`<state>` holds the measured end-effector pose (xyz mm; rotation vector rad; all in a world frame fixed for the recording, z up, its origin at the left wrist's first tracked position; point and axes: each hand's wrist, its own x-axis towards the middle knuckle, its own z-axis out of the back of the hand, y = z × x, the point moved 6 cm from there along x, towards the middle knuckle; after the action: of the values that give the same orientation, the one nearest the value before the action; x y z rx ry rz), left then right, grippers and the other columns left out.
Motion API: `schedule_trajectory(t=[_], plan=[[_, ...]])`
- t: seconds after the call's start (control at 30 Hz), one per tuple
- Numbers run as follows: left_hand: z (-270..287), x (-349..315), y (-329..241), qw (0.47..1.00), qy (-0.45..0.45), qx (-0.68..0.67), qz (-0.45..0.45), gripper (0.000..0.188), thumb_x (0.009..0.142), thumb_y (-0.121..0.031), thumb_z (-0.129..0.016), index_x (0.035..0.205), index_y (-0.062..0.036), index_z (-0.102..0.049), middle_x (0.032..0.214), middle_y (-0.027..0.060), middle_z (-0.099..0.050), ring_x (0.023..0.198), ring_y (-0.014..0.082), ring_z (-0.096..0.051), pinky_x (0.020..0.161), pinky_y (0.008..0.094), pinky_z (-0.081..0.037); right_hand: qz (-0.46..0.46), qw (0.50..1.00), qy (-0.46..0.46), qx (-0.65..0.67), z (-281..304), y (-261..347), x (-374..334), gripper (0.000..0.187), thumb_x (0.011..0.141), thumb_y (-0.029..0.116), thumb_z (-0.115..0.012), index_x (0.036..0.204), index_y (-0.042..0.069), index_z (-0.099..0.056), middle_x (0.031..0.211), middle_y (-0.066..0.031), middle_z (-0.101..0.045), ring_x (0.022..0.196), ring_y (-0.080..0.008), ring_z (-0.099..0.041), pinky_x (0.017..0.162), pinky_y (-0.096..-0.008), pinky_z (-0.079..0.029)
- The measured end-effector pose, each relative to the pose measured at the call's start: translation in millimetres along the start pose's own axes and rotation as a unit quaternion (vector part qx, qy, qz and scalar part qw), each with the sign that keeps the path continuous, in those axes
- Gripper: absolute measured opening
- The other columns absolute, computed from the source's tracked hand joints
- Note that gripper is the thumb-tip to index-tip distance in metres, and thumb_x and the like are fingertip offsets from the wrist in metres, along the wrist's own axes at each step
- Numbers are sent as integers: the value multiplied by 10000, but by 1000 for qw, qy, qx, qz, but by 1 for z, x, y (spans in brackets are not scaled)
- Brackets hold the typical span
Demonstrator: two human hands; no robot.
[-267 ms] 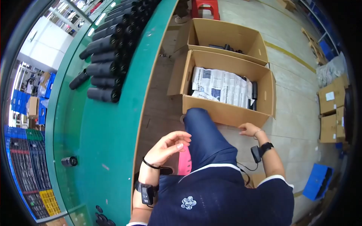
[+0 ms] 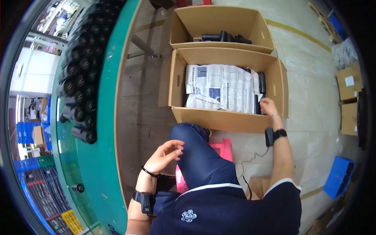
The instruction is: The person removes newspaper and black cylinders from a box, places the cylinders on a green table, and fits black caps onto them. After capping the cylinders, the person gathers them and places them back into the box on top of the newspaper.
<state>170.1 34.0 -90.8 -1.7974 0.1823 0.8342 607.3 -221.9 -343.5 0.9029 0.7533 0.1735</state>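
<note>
My right hand [image 2: 269, 107] is over the near right corner of an open cardboard box [image 2: 231, 122], its fingers loosely bent and nothing seen in them. Its fingertips are beside black cylinders [image 2: 262, 83] that stick out past the edge of a newspaper sheet [image 2: 221, 86]; whether they touch is unclear. The newspaper covers most of the box's contents. Above my left thigh, my left hand [image 2: 166, 156] hangs in the air with fingers curved and apart, holding nothing. A pink plastic stool [image 2: 225, 148] shows below my leg.
Behind stands a second open cardboard box [image 2: 219, 19] with several black parts [image 2: 223, 37]. Rows of black cylinders [image 2: 84, 74] lie on the green table [image 2: 107, 156] at left. A blue bin [image 2: 338, 177] and stacked cartons [image 2: 348, 121] are at right.
My right hand has moved forward from outside the box to over its near right corner. The view has shifted to the right. My left hand stays raised near my thigh.
</note>
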Motion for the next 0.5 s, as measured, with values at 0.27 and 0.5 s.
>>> schedule_trajectory(t=[0.27,0.5], plan=[[-13,92,70,994,-55,31,84,155,936,-119,-555,1062,-34,-587,685,41,-626,475,77,-551,424,195,-439,-238,942,92,-219,-51,-77,148,367,790,216,-634,1086,-2,-624,937,-126,-670,724,-244,-645,620,-386,-521],[-7,124,53,985,-18,-38,168,283,983,-173,-419,986,7,-637,602,121,-646,429,148,-608,367,205,-445,-260,935,59,-233,-121,-161,217,556,824,446,-560,1196,36,-600,1226,-201,-589,1175,-351,-529,966,-425,-418]])
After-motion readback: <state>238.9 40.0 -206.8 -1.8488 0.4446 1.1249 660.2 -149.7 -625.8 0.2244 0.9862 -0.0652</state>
